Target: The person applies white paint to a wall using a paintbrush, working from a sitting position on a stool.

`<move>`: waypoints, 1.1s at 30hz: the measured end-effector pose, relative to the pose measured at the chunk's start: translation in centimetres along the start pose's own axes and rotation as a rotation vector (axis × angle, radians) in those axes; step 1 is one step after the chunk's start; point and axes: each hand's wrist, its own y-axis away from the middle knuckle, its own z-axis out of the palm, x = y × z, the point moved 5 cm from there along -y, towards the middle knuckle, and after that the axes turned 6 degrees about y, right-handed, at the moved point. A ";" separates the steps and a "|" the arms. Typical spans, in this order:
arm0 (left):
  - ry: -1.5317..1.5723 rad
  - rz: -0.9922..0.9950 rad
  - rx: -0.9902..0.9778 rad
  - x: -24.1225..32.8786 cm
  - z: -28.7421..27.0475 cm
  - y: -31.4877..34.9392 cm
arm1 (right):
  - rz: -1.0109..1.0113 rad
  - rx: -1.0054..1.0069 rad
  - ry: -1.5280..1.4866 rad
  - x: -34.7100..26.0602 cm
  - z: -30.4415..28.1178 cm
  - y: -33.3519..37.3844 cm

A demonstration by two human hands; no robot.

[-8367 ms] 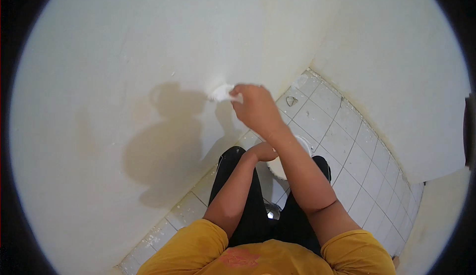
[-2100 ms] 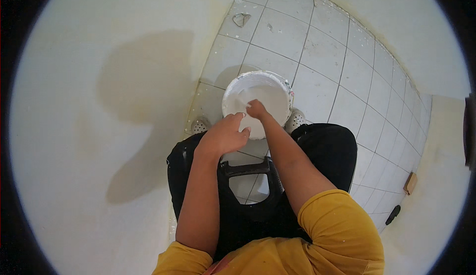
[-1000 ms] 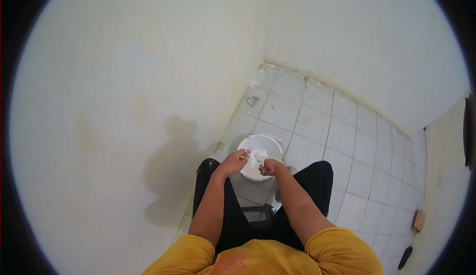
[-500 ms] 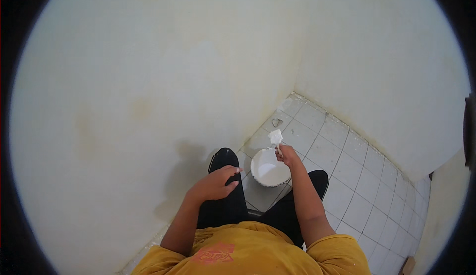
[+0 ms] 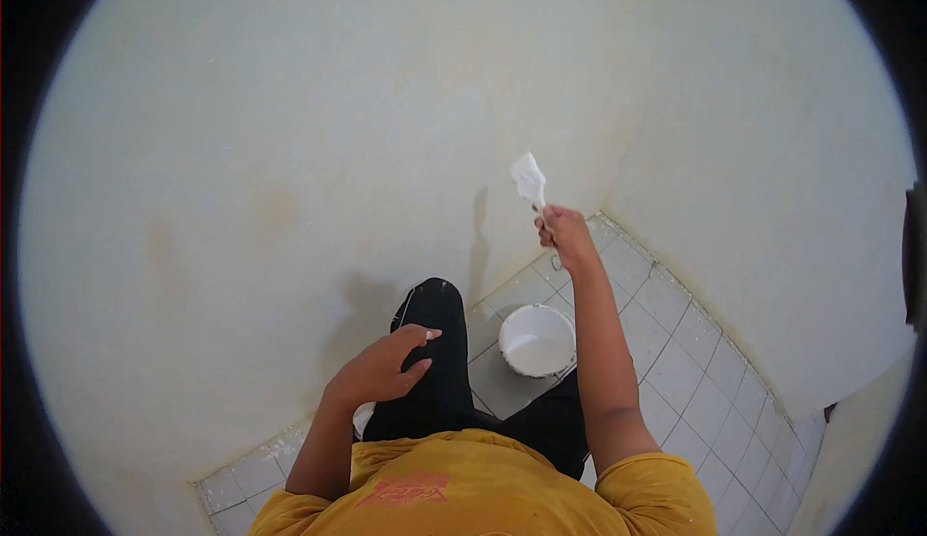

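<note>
A paintbrush with a white-coated head is gripped by its handle in my right hand. That hand is raised with the arm stretched forward, and the brush points up toward the wall. Its shadow falls on the wall to the left. My left hand hovers over or rests on my left thigh, thumb and fingers apart and nothing in them; contact cannot be made out. On the floor between my knees stands a round white bucket with white paint inside, partly behind my right forearm.
Two pale walls meet in a corner ahead to the right, with faint yellowish stains on the left one. White floor tiles run along the wall's foot, with paint specks at the edge. A small wire-like loop lies beyond the bucket.
My right hand has lifted the paintbrush up and away from above the bucket, toward the wall. My left hand has shifted slightly left, and the view has tilted a little.
</note>
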 end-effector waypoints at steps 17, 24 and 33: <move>0.106 0.155 -0.040 -0.6 -3.9 -4.8 | -0.960 0.479 1.107 -17.4 12.0 -6.0; 0.210 0.191 0.238 -1.8 -6.7 -6.9 | -0.774 0.381 1.323 -12.7 11.1 -5.9; 0.243 0.157 0.256 -2.0 -7.0 -7.5 | -0.870 0.481 1.339 -20.2 10.3 -5.0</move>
